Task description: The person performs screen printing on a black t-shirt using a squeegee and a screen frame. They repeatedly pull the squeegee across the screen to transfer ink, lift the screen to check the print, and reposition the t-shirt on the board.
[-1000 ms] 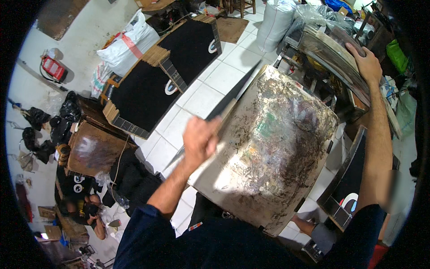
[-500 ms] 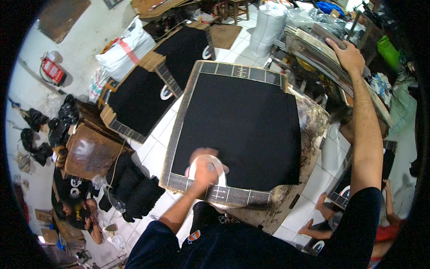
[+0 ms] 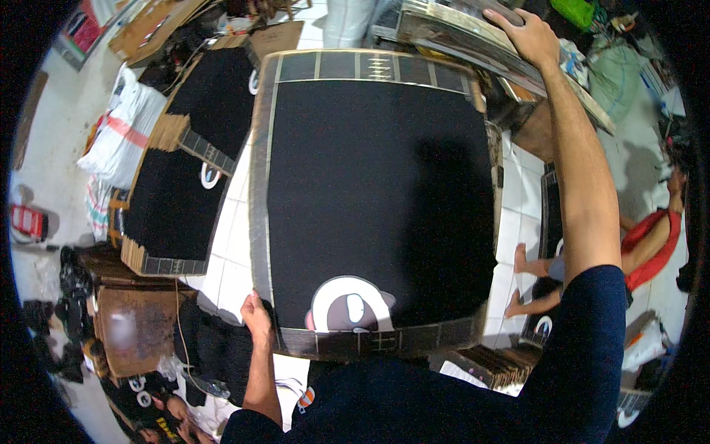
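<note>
A flat board (image 3: 325, 65) with marked, taped borders lies in front of me, covered with black fabric (image 3: 340, 177). A round white and grey print (image 3: 351, 303), pink at its left, sits on the fabric by the near edge. My left hand (image 3: 257, 318) is closed at the board's near left edge, thumb up; its fingers are partly hidden. Up at the right, my right hand (image 3: 529, 41) wraps round a dark grip on a worn, raised wooden-edged slab (image 3: 451, 29). That arm reaches past the board's right side, and a shadow falls across the fabric.
More fabric-covered boards (image 3: 177, 207) with similar prints stand at the left, beside a white sack (image 3: 122, 126). A brown box (image 3: 133, 325) and dark cloth lie nearer. Other people sit at lower left and right; a red garment (image 3: 654, 248) shows. A fire extinguisher (image 3: 29, 222) is far left.
My left hand has left the print and moved to the board's near left edge. My right hand stays on the grip. The view has shifted, and the board fills more of it.
</note>
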Available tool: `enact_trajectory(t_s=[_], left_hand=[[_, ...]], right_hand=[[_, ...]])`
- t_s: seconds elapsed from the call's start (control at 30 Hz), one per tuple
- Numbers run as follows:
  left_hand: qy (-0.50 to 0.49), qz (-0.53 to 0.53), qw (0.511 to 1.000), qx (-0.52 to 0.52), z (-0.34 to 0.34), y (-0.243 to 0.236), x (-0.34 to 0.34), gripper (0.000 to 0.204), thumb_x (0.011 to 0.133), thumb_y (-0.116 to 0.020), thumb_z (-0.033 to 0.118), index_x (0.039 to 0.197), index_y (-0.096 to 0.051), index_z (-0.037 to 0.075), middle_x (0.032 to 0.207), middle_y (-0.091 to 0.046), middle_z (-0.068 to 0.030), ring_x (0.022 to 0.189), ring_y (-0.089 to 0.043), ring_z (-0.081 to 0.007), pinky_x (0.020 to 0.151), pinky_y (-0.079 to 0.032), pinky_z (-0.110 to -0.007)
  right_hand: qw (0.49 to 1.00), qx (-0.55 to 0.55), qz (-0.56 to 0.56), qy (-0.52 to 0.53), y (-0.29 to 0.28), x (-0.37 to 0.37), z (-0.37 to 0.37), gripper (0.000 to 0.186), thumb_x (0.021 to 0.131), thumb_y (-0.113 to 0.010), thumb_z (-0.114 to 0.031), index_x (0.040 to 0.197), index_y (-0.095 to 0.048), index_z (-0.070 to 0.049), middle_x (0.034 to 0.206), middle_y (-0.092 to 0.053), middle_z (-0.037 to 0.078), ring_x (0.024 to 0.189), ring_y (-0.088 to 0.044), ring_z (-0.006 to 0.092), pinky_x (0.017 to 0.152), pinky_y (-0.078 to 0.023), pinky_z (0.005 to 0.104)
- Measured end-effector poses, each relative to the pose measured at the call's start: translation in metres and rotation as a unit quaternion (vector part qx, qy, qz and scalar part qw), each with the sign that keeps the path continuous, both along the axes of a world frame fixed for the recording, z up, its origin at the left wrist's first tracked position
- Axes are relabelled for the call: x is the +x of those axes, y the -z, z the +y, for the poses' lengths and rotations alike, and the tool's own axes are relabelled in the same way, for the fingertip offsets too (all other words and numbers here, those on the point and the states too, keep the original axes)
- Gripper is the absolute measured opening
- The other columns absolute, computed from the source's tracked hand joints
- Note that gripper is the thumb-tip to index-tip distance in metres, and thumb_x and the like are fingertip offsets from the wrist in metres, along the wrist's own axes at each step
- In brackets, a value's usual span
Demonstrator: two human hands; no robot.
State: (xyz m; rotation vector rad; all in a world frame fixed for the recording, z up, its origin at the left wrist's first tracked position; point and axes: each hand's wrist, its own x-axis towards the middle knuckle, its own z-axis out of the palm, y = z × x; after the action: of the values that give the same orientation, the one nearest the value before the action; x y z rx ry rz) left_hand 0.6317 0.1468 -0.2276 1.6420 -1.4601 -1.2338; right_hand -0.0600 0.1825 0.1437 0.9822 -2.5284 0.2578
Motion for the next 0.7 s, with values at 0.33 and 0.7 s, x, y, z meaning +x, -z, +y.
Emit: enact_trajectory(t_s=[0.33, 0.7], left_hand=[[0.137, -0.153, 0.978, 0.045, 0.007, 0.039, -0.051, 0.048, 0.093, -0.076, 0.042, 0.091, -0.068, -0.005, 0.077, -0.071, -0.0151, 0.071, -0.064, -0.0259, 0.071, -0.051, -0.043], [0.302, -0.326, 0.896, 0.007, 0.003, -0.018, -0.028, 0.069, 0.068, -0.094, 0.047, 0.101, -0.060, -0.003, 0.088, -0.070, -0.0232, 0.086, -0.070, -0.0434, 0.078, -0.054, -0.051]], right_hand=[[0.995, -0.103, 0.016, -0.001, 0.007, 0.037, 0.002, 0.075, 0.077, -0.068, -0.080, 0.101, -0.080, -0.010, 0.097, -0.076, 0.022, 0.096, -0.073, 0.0393, 0.086, -0.056, 0.0478], [0.996, -0.085, -0.005, -0.007, -0.001, 0.010, -0.002, 0.082, 0.075, -0.066, -0.084, 0.108, -0.080, -0.010, 0.104, -0.076, 0.022, 0.101, -0.073, 0.0387, 0.089, -0.056, 0.0475]])
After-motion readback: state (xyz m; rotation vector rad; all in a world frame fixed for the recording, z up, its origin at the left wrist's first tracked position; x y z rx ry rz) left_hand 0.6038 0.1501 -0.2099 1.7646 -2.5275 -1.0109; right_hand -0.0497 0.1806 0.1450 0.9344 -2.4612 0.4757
